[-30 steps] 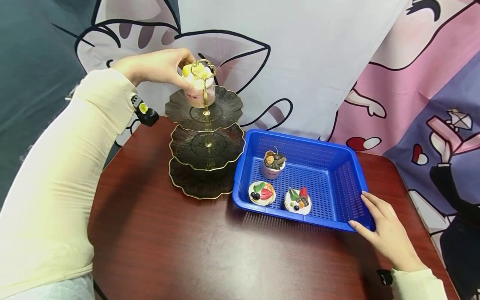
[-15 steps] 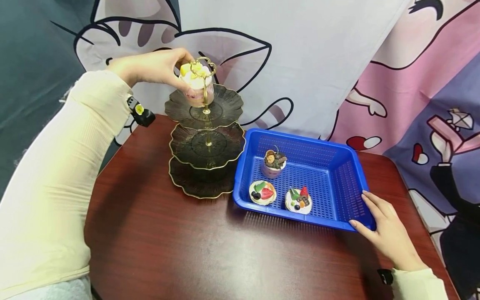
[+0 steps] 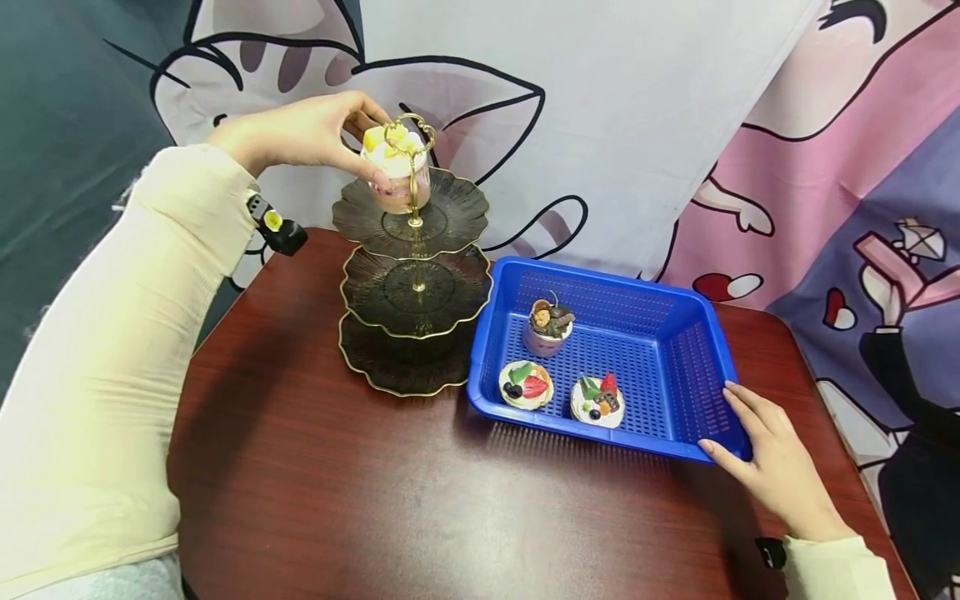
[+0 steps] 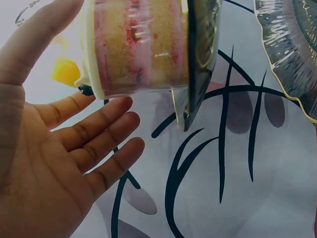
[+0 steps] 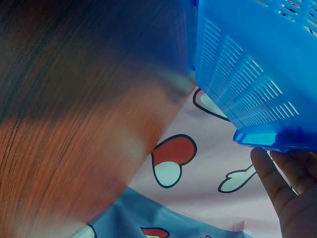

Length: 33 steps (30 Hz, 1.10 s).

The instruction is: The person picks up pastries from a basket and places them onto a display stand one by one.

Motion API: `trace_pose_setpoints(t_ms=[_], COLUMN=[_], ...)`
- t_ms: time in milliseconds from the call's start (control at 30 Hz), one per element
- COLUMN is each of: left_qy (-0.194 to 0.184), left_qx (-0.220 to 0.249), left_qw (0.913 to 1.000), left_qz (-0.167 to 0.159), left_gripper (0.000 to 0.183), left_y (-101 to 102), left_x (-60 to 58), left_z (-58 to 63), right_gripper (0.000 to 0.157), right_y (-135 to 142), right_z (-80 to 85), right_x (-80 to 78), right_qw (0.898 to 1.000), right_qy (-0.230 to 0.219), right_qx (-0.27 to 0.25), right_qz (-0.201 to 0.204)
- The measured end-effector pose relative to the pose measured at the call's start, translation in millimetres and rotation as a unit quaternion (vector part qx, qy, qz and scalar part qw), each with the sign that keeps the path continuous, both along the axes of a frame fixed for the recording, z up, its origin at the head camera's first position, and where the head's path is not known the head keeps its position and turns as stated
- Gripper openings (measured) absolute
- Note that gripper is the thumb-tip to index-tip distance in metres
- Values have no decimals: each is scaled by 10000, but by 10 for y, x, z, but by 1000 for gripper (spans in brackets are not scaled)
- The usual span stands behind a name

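Observation:
My left hand (image 3: 315,133) is around a clear dessert cup (image 3: 401,185) with white cream and yellow fruit pieces on top. The cup stands upright on the top plate of a dark tiered stand (image 3: 457,221) with a gold handle, beside its centre rod. In the left wrist view, layered pink sponge shows through the cup (image 4: 141,47); the thumb lies close by it and the other fingers are spread loosely. Whether the thumb touches is unclear. My right hand (image 3: 776,467) rests with nearly straight fingers at the near right corner of a blue plastic basket (image 3: 675,300), touching its rim.
In the basket are a chocolate-topped dessert cup (image 3: 547,329) and two fruit-topped cream desserts, one on the left (image 3: 526,385) and one on the right (image 3: 597,402). The stand and basket sit close together on a reddish-brown table (image 3: 420,492). A printed cloth (image 3: 615,125) hangs behind.
My left wrist has drawn slightly left, and the fingers look looser around the cup. The cup has shifted a little left on the plate. The right hand and basket stay put.

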<state>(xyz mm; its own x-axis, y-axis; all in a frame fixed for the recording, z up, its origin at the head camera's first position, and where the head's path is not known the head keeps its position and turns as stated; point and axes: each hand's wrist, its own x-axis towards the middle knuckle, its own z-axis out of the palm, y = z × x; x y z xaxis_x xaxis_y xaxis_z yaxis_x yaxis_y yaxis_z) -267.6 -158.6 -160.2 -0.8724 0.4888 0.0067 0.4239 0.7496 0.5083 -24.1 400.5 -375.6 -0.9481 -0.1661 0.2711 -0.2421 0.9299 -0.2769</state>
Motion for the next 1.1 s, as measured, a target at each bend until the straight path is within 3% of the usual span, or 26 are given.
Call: trace_pose_setpoints(t_ms=[267, 633, 833, 1000, 1100], left_qy=[198, 613, 829, 1465, 1902], left_qx=[513, 837, 1167, 1476, 1531], left_qw=[9985, 9936, 9882, 9759, 9684], left_qz=[69, 447, 551, 664, 500], left_gripper=[74, 70, 67, 63, 61], left_y=[1, -69, -118, -143, -121], left_x=[32, 125, 274, 500, 672], left_z=[-29, -61, -90, -78, -40], right_gripper=[78, 77, 75, 76, 76], right_y=[36, 47, 48, 27, 14], right_z=[14, -10, -19, -11, -5], right_x=[11, 51, 70, 54, 39], right_qw=[10000, 9998, 9998, 9998, 9996], right_qy=[14, 12, 142, 201, 249], right_qx=[-22, 82, 50, 50, 70], right_qz=[-42, -160, -86, 4, 55])
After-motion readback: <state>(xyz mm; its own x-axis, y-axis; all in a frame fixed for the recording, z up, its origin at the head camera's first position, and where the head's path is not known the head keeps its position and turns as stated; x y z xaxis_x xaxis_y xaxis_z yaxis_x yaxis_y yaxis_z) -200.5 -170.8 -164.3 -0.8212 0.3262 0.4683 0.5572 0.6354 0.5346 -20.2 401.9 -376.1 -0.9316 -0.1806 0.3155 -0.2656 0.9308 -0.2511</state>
